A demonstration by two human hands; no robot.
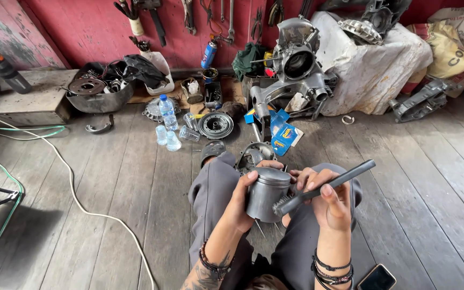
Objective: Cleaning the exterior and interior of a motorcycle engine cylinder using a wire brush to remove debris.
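Nearest to us, at the bottom edge, a dark phone [377, 278] lay on the wooden floor [135, 215] beside our right knee. Just above it we had our two hands raised over our lap, legs in grey trousers [213, 188] folded beneath them.

Our left hand [241, 207] was wrapped around a grey metal piston [267, 193], fingers curled behind it and the thumb pressed on its upper rim, so the piston stood nearly upright between our knees. Our right hand [331, 201] was closed around the dark handle of a brush [323, 188], thumb laid along it; the bristled end touched the piston's lower side (the handle slanted up and away to the right). Braided bands sat on both wrists.

Beyond our knees lay a round metal cover [251, 156] and a few blue packets [283, 134]. Further left stood a clear water bottle [167, 113] with some plastic cups [167, 138] just beside it, and a ribbed round part [216, 124] near them. A white cable [65, 172] curled across the boards to the left.

Farthest off, against the red wall [92, 27] hung with tools, we saw a large engine casing [296, 64], a metal basin [100, 94] full of parts, and a white cloth-covered heap [371, 70].
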